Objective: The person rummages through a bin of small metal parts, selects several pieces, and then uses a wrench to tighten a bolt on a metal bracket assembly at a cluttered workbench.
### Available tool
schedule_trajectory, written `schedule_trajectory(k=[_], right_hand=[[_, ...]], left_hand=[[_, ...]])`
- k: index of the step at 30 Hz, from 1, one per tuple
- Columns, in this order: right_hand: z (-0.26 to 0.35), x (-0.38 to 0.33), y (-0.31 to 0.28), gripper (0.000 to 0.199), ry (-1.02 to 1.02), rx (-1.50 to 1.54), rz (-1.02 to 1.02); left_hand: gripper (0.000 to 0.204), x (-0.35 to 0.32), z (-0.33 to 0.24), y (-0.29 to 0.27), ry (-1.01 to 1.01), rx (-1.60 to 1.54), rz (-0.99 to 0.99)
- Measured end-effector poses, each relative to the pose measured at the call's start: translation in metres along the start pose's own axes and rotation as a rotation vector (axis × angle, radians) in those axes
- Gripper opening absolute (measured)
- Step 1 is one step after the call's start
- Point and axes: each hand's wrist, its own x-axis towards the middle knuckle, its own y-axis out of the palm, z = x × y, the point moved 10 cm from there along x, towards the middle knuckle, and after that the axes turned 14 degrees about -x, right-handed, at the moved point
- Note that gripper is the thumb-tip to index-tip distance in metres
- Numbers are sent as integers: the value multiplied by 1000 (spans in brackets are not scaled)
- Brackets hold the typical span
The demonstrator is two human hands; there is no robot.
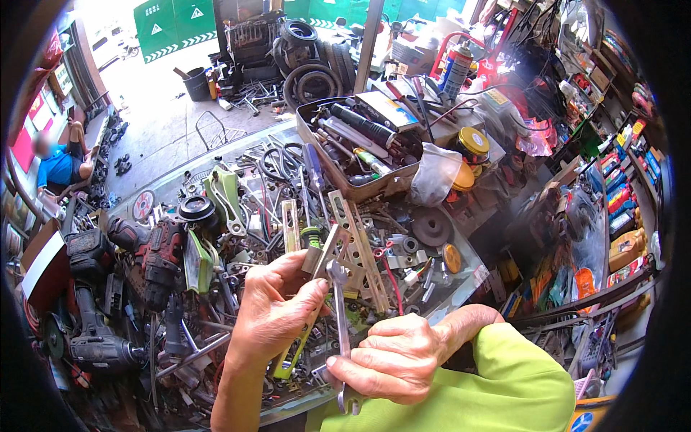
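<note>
My left hand (272,306) is closed around a flat metal bar (330,245), gripping it between thumb and fingers with its upper end slanting up to the right. My right hand (389,358) has its fingers wrapped round the shaft of a silver wrench (341,306). The wrench stands nearly upright, its top jaw against or just beside the bar; I cannot tell whether it sits on a nut. Behind the bar lie slotted, yellowish metal rails (366,263) and a green-and-black cylindrical part (310,236).
A glass-topped bench (461,282) is strewn with metal parts. Power drills (160,259) lie at left, and a metal toolbox (353,189) stands at the back. Shelves with coloured packages (622,191) line the right. A person in blue (61,167) sits far left; tyres (314,85) stand beyond.
</note>
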Motion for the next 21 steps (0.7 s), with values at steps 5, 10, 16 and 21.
schedule_trajectory(k=[5, 10, 16, 21], right_hand=[[-43, 20, -8, 22, 186, 313, -46], [-127, 11, 10, 24, 885, 470, 38], [-172, -58, 21, 19, 1281, 646, -203], [-169, -87, -26, 26, 1286, 512, -500]], left_hand=[[35, -1, 4, 8, 77, 276, 69], [36, -1, 11, 18, 66, 243, 197], [42, -5, -3, 10, -28, 62, 131], [42, -3, -12, -1, -5, -158, 10]])
